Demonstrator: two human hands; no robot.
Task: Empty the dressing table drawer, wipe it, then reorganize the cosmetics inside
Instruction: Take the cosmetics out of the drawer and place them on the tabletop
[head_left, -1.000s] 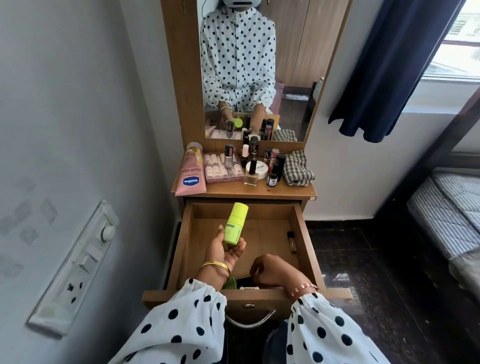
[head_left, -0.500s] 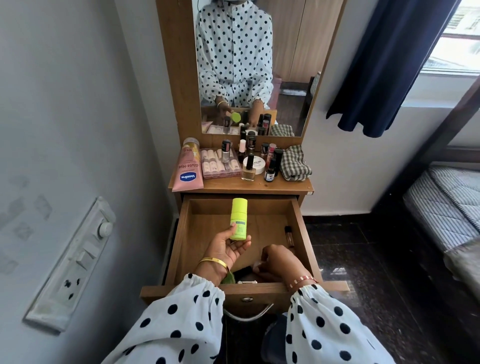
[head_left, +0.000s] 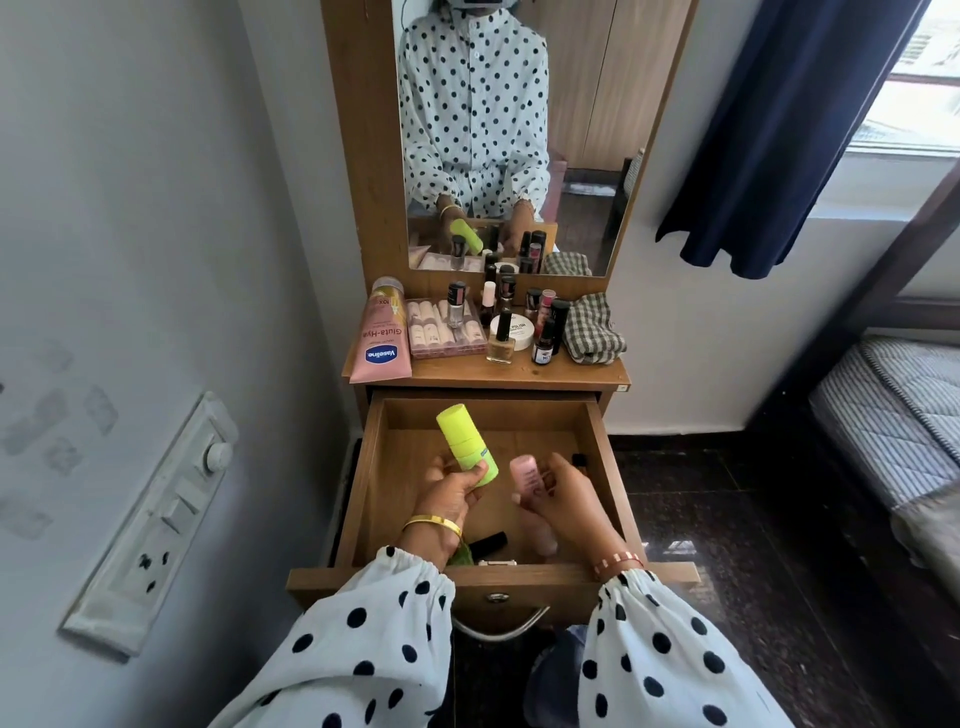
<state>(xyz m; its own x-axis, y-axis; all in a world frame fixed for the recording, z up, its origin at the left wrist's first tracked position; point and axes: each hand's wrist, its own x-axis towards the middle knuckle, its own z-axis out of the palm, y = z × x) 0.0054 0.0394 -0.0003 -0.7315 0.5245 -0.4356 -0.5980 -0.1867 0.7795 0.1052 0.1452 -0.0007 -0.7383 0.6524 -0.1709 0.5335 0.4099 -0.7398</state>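
Note:
The wooden drawer (head_left: 375, 467) of the dressing table is pulled open below me. My left hand (head_left: 447, 499) grips a lime-green stick bottle (head_left: 465, 441) above the drawer, tilted to the left. My right hand (head_left: 563, 499) holds a pale pink bottle (head_left: 524, 475) lifted just over the drawer floor. A black tube (head_left: 488, 543) and a green item (head_left: 461, 556) lie at the drawer's front, partly hidden by my wrist. A small dark item (head_left: 579, 460) lies by the right wall.
On the tabletop (head_left: 519, 374) stand a pink Vaseline tube (head_left: 382, 338), a lipstick set box (head_left: 441, 330), several nail polish bottles, a white jar (head_left: 517, 332) and a checked cloth (head_left: 592, 330). A switch panel (head_left: 156, 519) is on the left wall; a bed (head_left: 893, 426) stands right.
My right hand has come up from the drawer's front with a pink bottle in it. The green bottle in my left hand has tilted to the left.

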